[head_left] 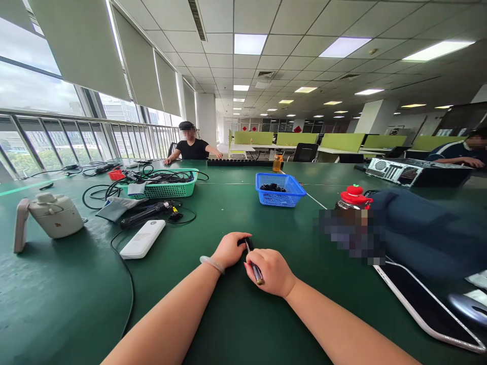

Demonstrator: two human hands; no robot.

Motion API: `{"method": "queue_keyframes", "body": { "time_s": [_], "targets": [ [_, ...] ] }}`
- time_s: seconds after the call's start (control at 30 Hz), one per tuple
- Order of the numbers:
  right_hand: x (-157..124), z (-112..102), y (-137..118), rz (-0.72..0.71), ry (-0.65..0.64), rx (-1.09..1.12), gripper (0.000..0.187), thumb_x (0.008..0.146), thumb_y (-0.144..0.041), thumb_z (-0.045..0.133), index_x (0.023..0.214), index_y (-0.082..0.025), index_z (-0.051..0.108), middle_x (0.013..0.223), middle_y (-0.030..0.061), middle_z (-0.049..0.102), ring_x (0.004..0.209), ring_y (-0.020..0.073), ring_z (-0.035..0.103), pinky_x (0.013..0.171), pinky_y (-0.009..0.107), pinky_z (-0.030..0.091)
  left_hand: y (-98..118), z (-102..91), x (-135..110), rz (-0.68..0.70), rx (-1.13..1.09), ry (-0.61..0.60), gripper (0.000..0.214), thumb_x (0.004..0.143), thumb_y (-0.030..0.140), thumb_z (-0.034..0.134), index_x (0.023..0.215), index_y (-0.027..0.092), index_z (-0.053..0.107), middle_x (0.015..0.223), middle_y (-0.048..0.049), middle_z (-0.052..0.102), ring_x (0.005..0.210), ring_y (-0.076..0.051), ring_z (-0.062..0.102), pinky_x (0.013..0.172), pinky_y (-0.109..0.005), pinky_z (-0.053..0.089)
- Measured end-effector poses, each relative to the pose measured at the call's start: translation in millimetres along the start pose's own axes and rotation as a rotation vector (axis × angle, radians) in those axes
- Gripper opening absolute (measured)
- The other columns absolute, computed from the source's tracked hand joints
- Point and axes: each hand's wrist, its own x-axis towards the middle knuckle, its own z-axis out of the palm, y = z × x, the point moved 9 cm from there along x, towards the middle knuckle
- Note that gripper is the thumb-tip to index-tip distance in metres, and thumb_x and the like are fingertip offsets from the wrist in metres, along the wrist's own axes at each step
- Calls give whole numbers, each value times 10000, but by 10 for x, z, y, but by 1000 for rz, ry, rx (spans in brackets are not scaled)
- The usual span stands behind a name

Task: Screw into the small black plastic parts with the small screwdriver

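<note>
Both my hands rest close together on the green table (236, 324), near its front middle. My left hand (229, 250) is curled around a small black object (243, 241); a pale bangle sits on that wrist. My right hand (269, 271) is closed on a slim dark pen-like tool (254, 262), whose far tip meets the black object. What the black object is I cannot make out.
A white flat device (143, 239) with a black cable lies left of my hands. Further back stand a green basket (163, 186) of cables and a blue basket (280, 189). A tablet (422, 299) lies at right, beside a person slumped on the table. A white jug-like appliance (51, 214) stands far left.
</note>
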Motion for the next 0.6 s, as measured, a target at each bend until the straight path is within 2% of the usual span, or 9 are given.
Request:
{"method": "queue_keyframes", "body": {
  "time_s": [0.17,0.3,0.43,0.6],
  "targets": [
    [-25,105,-37,-43,-90,-14,102,811,-159,530,728,-188,582,678,-5,531,538,112,462,550,244,332,-34,20,2,-5,-15,3,396,771,95,531,1111,218,693,1150,-34,691,1073,-189,619,997,-294,439],
    [-27,100,-59,-58,-91,-4,143,865,-201,528,761,-190,626,714,9,551,570,119,476,570,250,344,-44,21,1,8,-17,12,391,780,101,516,1108,220,694,1139,-32,695,1059,-187,625,981,-289,449],
    [-6,-41,-23,-16,19,-19,209,920,-268,479,820,-179,639,723,25,565,567,128,479,573,264,338,-23,31,-4,8,-15,-12,394,777,92,507,1106,200,693,1126,-40,701,1046,-186,631,956,-285,461],
    [-7,-210,31,33,153,-4,253,944,-251,429,801,-172,622,692,30,571,563,130,491,572,265,336,54,26,-20,33,-16,-37,392,768,97,523,1114,184,687,1109,-48,706,1025,-188,636,945,-288,465]
  ]
}}
